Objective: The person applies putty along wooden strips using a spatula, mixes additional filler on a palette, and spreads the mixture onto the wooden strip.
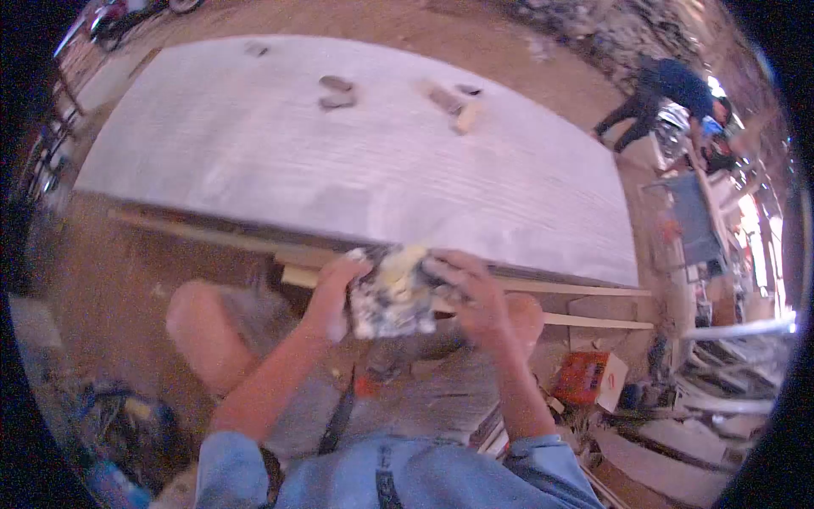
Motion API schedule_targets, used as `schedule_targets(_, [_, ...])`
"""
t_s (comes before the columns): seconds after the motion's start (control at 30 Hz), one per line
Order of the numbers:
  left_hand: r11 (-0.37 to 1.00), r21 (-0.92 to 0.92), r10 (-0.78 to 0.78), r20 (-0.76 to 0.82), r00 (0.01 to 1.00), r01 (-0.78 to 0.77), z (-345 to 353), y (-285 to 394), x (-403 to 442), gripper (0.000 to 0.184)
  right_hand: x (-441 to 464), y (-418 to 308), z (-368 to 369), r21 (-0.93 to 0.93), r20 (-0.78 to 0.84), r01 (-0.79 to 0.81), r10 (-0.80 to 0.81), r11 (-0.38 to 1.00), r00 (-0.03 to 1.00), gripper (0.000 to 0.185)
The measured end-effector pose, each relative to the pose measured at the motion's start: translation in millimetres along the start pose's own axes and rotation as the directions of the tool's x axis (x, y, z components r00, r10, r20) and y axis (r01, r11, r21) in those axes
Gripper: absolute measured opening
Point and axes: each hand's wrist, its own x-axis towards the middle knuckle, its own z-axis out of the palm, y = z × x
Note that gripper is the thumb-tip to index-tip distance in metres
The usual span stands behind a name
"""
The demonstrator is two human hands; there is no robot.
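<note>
A blotchy black-and-white piece (373, 316) with a pale yellow patch (402, 265) on top is held up in front of my lap. Motion blur hides what it is made of. On its left edge my left hand (337, 287) is closed, thumb near the upper corner. My right hand (473, 293) has its fingers bent around the upper right side, by the yellow patch, and dark marks show on the fingers. Just beyond both hands lies the near edge of a wide whitish panel (254, 161).
On the panel lie two dark oval objects (337, 101) and a brown-and-cream block-like tool (441, 97). Wooden strips (585, 320) run under its near edge. An orange box (581, 376) stands at right. Another person (657, 93) bends over at far right.
</note>
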Motion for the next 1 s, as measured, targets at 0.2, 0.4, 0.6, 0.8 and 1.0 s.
schedule_targets(0.2, [0.989, 0.057, 0.128, 0.132, 0.983, -0.137, 27, 17, -18, 0.033, 1, 38, 33, -0.017, -0.128, 0.226, -0.226, 0.974, 0.966, 0.050])
schedule_targets(0.4, [0.986, 0.049, 0.154, 0.070, 0.986, -0.158, 11, 7, -19, 0.034, -22, 69, 38, -0.068, -0.125, 0.046, -0.055, 0.997, 0.991, 0.050])
schedule_targets(0.6, [0.970, 0.111, 0.204, 0.114, 0.972, -0.216, 21, 10, -13, 0.031, -36, 60, 3, -0.171, -0.147, -0.115, 0.090, 0.979, 0.985, 0.058])
schedule_targets(0.8, [0.988, 0.150, 0.049, -0.006, 0.999, -0.047, 7, 11, -1, 0.020, 6, -25, -50, -0.463, 0.080, 0.058, -0.023, 0.885, 0.997, 0.052])
schedule_targets(1.0, [0.979, 0.199, 0.033, 0.013, 0.999, -0.035, 17, 13, -11, 0.020, 11, -24, -51, -0.565, 0.240, 0.269, -0.157, 0.780, 0.958, 0.052])
